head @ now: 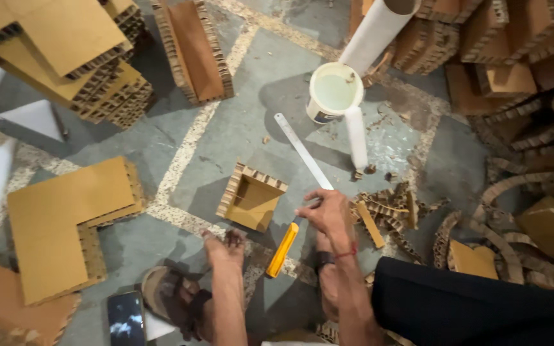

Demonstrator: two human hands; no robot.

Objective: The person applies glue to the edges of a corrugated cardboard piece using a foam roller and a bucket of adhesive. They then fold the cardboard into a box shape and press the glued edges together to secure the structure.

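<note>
Right now my right hand (328, 218) is down on the floor with its fingers curled over the near end of the steel ruler (302, 150). The yellow utility knife (282, 250) runs out from under the palm toward me. I cannot tell whether the fingers pinch the ruler, the knife, or both. My left hand (222, 247) holds nothing, its fingertips bunched together and resting on the concrete floor (245, 115).

Just beyond the left hand lies 1 small square piece of honeycomb cardboard (251, 197), flat, its open cells showing along 2 edges. It sits near the ruler but apart from it.

I judge this as the point between picking up tools and marking or cutting. The ruler is not yet laid on the square. A next move would call for a firm hold on 1 tool at a time, and a steadying hand on the square, clear of the blade's path.

A heap of cardboard scraps (392, 208) lies to my right, and a white glue bucket (333, 91) stands farther off.
</note>
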